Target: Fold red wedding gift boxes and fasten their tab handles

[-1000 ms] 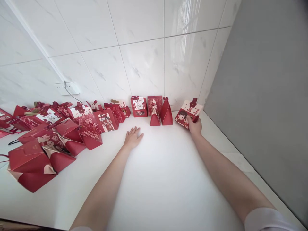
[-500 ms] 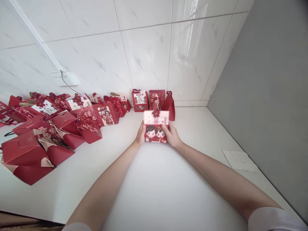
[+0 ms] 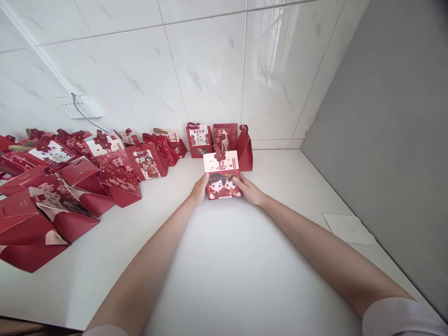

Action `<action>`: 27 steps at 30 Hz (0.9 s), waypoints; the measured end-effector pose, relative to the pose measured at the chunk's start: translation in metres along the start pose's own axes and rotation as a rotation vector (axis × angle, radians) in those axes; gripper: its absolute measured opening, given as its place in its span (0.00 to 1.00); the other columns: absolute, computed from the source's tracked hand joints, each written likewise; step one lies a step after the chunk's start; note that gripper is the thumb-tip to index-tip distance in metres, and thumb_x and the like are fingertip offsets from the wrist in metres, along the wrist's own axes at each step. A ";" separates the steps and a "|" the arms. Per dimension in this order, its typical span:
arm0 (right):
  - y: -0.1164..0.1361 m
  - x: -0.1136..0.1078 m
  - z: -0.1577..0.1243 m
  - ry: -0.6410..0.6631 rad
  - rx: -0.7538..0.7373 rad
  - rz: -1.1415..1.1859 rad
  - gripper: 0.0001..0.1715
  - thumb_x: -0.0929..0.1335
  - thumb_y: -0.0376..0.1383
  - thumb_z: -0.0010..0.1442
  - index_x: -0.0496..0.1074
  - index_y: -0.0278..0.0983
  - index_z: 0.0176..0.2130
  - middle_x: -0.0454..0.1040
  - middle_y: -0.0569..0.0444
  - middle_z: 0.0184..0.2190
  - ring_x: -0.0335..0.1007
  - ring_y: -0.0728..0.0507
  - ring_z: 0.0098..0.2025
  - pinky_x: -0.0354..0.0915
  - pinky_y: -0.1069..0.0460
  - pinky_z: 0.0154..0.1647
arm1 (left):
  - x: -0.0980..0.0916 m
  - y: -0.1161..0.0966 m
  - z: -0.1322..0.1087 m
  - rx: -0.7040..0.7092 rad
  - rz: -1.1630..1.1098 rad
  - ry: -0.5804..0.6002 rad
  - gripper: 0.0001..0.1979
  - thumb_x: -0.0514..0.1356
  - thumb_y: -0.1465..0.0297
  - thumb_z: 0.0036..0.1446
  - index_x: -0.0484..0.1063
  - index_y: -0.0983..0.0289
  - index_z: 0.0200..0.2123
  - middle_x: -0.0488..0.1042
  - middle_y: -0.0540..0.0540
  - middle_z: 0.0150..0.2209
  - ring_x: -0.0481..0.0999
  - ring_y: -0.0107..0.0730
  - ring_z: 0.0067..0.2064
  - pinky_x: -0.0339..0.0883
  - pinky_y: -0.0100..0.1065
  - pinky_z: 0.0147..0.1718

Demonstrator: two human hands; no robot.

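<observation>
Two hands hold a small red box on the white table.

A white sheet (image 3: pixel 348 229) lies at the right edge of the table (image 3: pixel 224 270), and red bags (image 3: pixel 70 196) are heaped along the left edge. Toward the far edge, the left hand (image 3: pixel 200 189) and the right hand (image 3: pixel 249 190) grasp the upright box (image 3: pixel 222 179) by its sides. It shows a cartoon couple and a red Chinese character. Just behind it, a row (image 3: pixel 201 139) of bags stands against the wall (image 3: pixel 210 70); their print is too small to read.

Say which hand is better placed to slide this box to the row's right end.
Right, probably: the right hand grips the box on the side nearer the pointed red bag ending the row; the left hand, the opposite side.
</observation>
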State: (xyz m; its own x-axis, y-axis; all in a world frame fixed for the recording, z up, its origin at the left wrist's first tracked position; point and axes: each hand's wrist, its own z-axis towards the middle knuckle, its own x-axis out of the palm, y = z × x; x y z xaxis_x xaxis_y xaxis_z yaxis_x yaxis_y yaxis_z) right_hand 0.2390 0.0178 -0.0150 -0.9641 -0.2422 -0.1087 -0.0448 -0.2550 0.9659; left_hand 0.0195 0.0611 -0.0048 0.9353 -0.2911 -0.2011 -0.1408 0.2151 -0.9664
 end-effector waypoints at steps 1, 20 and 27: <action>0.000 -0.002 0.000 -0.017 0.010 -0.009 0.35 0.61 0.57 0.67 0.59 0.44 0.65 0.67 0.53 0.63 0.64 0.38 0.63 0.58 0.40 0.68 | 0.000 -0.001 -0.001 0.016 -0.013 0.024 0.36 0.48 0.44 0.62 0.72 0.67 0.57 0.75 0.60 0.56 0.73 0.47 0.59 0.64 0.42 0.60; -0.004 -0.010 0.000 -0.001 0.038 -0.051 0.29 0.64 0.49 0.66 0.60 0.42 0.62 0.67 0.52 0.63 0.70 0.39 0.58 0.64 0.42 0.62 | -0.004 -0.003 -0.001 -0.016 0.006 0.048 0.34 0.50 0.45 0.61 0.74 0.66 0.55 0.76 0.59 0.56 0.73 0.48 0.58 0.64 0.42 0.59; 0.004 -0.008 -0.002 -0.009 0.046 -0.082 0.33 0.66 0.53 0.64 0.60 0.41 0.62 0.67 0.49 0.63 0.69 0.38 0.59 0.63 0.41 0.62 | -0.002 -0.005 -0.001 -0.043 0.004 0.015 0.35 0.51 0.44 0.60 0.74 0.67 0.53 0.76 0.60 0.55 0.74 0.48 0.58 0.64 0.42 0.59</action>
State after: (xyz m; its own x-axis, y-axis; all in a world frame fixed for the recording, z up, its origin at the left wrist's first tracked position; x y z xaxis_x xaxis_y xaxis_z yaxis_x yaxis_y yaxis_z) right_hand 0.2470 0.0165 -0.0109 -0.9591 -0.2133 -0.1861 -0.1357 -0.2306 0.9635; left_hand 0.0177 0.0595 0.0007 0.9298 -0.3040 -0.2074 -0.1592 0.1758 -0.9715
